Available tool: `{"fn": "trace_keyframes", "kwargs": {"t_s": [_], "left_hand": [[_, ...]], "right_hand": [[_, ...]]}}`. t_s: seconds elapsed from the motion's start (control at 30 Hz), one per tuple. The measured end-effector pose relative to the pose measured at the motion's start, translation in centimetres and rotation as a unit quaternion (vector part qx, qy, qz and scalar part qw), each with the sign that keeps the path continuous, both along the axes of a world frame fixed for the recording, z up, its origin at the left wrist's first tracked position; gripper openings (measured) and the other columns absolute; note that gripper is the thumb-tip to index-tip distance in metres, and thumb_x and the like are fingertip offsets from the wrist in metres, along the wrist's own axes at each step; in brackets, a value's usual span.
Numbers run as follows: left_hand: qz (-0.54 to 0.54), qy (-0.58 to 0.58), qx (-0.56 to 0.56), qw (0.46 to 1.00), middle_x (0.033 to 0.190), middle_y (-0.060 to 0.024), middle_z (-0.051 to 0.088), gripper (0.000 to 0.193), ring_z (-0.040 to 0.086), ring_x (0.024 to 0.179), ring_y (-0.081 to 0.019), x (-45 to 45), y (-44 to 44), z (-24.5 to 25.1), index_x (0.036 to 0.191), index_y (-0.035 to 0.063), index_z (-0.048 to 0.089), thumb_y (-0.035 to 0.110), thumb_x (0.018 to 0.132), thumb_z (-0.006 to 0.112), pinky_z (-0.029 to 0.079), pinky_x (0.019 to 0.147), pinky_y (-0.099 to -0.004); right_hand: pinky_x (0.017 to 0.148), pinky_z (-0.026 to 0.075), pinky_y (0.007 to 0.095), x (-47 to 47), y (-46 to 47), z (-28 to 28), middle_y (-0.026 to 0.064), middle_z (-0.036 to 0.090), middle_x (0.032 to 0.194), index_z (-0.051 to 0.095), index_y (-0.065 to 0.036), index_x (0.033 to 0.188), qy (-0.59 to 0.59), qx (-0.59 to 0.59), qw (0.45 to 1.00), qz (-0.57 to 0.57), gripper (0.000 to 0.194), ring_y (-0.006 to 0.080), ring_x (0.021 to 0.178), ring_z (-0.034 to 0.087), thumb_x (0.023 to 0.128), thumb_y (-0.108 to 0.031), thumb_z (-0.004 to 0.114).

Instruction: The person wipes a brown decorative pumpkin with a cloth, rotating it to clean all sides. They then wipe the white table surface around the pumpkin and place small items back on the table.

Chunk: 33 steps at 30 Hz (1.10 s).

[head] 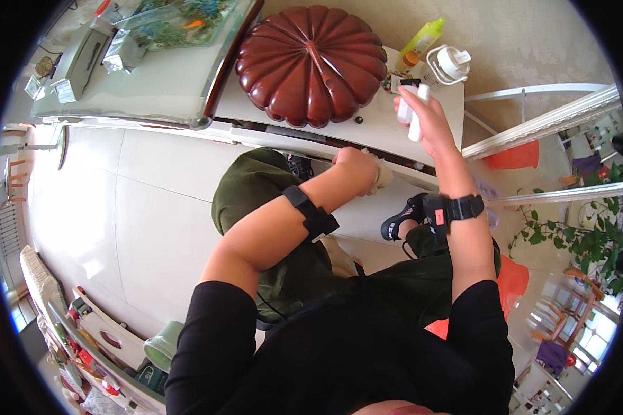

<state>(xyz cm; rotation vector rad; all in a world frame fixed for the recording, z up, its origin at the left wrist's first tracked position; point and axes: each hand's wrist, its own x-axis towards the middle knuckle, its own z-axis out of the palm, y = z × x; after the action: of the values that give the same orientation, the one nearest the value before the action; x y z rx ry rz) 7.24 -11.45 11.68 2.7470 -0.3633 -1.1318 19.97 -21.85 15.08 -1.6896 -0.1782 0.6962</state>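
Note:
My left hand (355,165) is closed around a crumpled cream cloth (383,178), at the front edge of a partly pulled-out drawer (290,141) in a white cabinet (342,136). Over the right end of the cabinet top, my right hand (433,122) grips a slim white tube (418,116) together with a small translucent white container (405,106). A dark red pumpkin-shaped lidded box (311,65), glossy and ribbed, rests on the cabinet to the left of that hand. Just below the box's rim lies a small dark round object (359,120).
Behind my right hand stand a yellow-green bottle (423,39), an orange-capped jar (407,61) and a white lidded cup (452,63). A fish tank (187,26) sits on the glass-topped stand (171,85) at left. A white-framed mirror (545,124) leans at right, beside red plastic (511,282).

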Motion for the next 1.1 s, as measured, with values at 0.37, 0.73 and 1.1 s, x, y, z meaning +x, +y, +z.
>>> {"fn": "trace_keyframes", "kwargs": {"t_s": [0.37,0.73,1.1], "left_hand": [[0.02,-0.029,-0.029,0.999,0.104,-0.0044,0.071,0.038,0.069,0.091,-0.0223,-0.7,0.5,1.5,0.107,0.0118,0.071,0.024,0.071,0.073,0.056,0.066,-0.0394],[0.021,-0.018,-0.051,0.998,0.101,-0.0041,0.071,0.033,0.07,0.09,-0.0228,-0.2,0.3,1.3,0.105,0.0142,0.072,0.024,0.073,0.074,0.055,0.064,-0.0409],[0.004,-0.047,-0.073,0.996,0.089,-0.0029,0.071,0.02,0.07,0.082,-0.0216,-0.4,-1.4,0.7,0.091,0.0145,0.072,0.018,0.072,0.074,0.054,0.062,-0.0349]], "right_hand": [[0.088,0.05,0.0418,5.0,17.6,0.2,0.016,0.065,0.114,0.055,-0.011,0.126,-0.358,-0.34,0.862,0.113,0.066,0.0322,0.106,0.062,0.077,-0.053,0.067],[0.078,0.051,0.0306,9.4,14.9,-0.2,0.0094,0.066,0.11,0.06,-0.003,0.122,-0.305,-0.172,0.924,0.153,0.066,0.0173,0.094,0.061,0.084,-0.057,0.063],[0.082,0.051,0.0378,11.3,-1.6,-9.2,0.014,0.068,0.103,0.061,-0.011,0.123,-0.364,-0.41,0.821,0.161,0.04,0.0323,0.095,0.064,0.082,-0.009,0.063]]}}
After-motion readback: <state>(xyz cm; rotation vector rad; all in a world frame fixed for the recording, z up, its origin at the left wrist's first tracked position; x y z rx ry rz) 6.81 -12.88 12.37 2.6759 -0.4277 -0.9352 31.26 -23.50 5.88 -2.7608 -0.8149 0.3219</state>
